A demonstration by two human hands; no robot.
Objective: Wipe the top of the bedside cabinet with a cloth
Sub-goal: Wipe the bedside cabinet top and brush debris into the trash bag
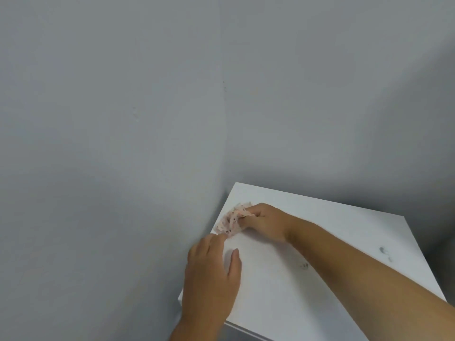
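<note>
The white top of the bedside cabinet fills the lower right of the head view. A small pinkish cloth with dark speckles lies bunched near its far left edge. My right hand reaches across from the right and grips the cloth's right side with curled fingers. My left hand rests at the cabinet's left edge, its fingertips pinching the cloth's near corner and its thumb spread on the surface.
Grey walls meet in a corner right behind the cabinet's left side. Two dark smudges mark the top, one near my right forearm, another towards the right edge. The cabinet's front edge runs along the bottom.
</note>
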